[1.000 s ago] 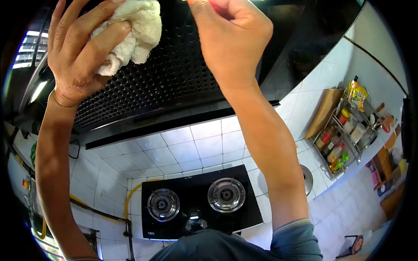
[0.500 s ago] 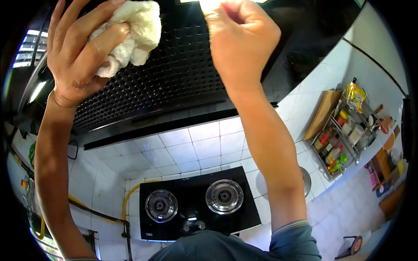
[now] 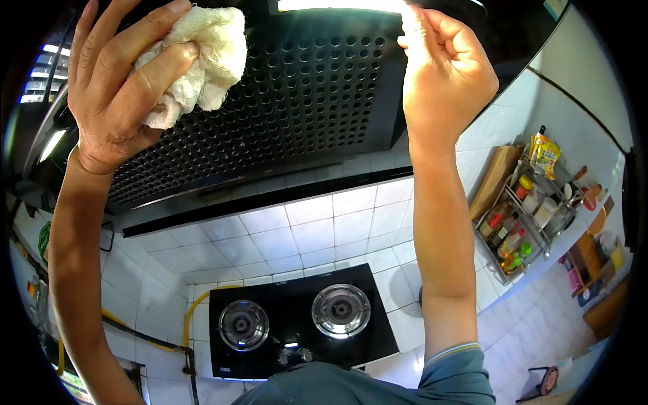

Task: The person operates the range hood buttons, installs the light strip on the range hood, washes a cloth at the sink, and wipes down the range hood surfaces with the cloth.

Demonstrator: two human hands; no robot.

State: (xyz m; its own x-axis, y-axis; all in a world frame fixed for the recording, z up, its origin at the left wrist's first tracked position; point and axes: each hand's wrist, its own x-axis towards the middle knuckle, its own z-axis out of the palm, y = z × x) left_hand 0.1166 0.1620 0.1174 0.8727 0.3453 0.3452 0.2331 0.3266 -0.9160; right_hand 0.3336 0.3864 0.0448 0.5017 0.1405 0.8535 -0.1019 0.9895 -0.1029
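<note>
Holds white cloth in left hand, upper left of frame: thumb laid across cloth and pressing it in toward index finger, remaining fingers spread apart and reaching to top edge. Curls right hand at upper right, thumb and fingertips drawn close together beside right end of bright light strip; cannot tell whether anything is pinched there or whether fingertips touch the strip. Shows black perforated panel between the hands, upper centre, above dark rail. Farther out, shows black two-burner stove at lower centre, wooden board and bottles at right.
</note>
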